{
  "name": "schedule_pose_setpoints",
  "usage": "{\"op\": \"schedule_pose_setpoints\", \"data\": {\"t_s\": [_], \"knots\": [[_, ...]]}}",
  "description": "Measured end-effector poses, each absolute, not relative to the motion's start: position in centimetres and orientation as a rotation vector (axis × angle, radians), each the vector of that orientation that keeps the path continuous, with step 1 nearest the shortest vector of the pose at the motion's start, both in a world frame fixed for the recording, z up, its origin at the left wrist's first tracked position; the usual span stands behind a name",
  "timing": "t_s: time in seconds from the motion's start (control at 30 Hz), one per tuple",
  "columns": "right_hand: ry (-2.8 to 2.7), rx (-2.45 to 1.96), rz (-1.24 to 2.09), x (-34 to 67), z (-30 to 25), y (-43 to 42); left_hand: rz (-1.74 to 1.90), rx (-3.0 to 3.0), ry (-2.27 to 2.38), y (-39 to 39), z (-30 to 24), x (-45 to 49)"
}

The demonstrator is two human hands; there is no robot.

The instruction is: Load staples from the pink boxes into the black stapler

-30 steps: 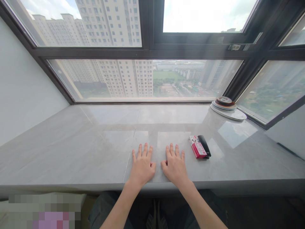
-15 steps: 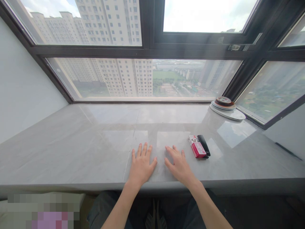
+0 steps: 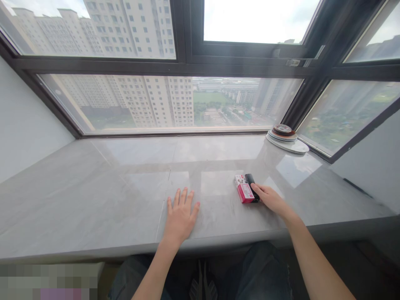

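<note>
My left hand (image 3: 180,216) lies flat on the grey sill, fingers spread, with nothing in it. To the right, my right hand (image 3: 271,200) has its thumb on top of a black stapler (image 3: 249,179), gripping it from the right side; the other fingers are mostly hidden beneath the hand. Against the stapler's left side sits a small red and white box (image 3: 244,192). Both objects still appear to rest on the sill.
A stack of plates (image 3: 286,139) stands in the far right corner of the marble-look sill (image 3: 93,200). Dark-framed windows (image 3: 187,66) rise behind it. A thin dark strip (image 3: 358,188) lies by the right wall. My knees are below the front edge.
My right hand has moved right and closed on the black stapler. My left hand stays flat on the sill. The view has turned slightly right.
</note>
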State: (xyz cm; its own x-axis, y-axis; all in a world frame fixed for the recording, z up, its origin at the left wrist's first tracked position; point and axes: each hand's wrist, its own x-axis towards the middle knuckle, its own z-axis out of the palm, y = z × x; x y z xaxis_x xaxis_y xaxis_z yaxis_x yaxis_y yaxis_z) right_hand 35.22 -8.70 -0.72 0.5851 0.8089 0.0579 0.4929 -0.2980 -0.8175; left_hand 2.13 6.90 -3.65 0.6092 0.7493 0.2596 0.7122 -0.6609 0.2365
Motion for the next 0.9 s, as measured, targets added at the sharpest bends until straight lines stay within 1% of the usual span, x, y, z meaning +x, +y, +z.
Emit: {"op": "schedule_pose_setpoints", "data": {"t_s": [0.1,0.23,0.37,0.5,0.67,0.77,0.9], "knots": [[-1.075,-1.923,0.513,30.9,-0.6,-6.5,0.57,2.651,1.188,7.0,-3.3,2.0],[-1.105,-1.939,0.466,24.4,-1.1,-2.8,0.694,2.528,1.124,6.8,-2.4,1.8],[-1.063,-1.962,0.372,19.6,-2.2,-0.5,0.781,2.452,1.165,6.5,-1.8,2.0],[-0.981,-1.95,0.358,19.3,-2.8,-1.0,0.803,2.481,1.308,6.2,-1.3,3.2],[-0.959,-1.866,0.411,21.2,-3.3,-3.6,0.698,2.504,1.428,5.9,-0.4,4.3],[-0.946,-1.843,0.453,21.6,-3.5,-4.3,0.654,2.454,1.42,6.3,-0.2,3.6],[-0.943,-1.825,0.46,21.5,-3.7,-4.3,0.69,2.397,1.495,8.3,-0.2,1.4]]}}
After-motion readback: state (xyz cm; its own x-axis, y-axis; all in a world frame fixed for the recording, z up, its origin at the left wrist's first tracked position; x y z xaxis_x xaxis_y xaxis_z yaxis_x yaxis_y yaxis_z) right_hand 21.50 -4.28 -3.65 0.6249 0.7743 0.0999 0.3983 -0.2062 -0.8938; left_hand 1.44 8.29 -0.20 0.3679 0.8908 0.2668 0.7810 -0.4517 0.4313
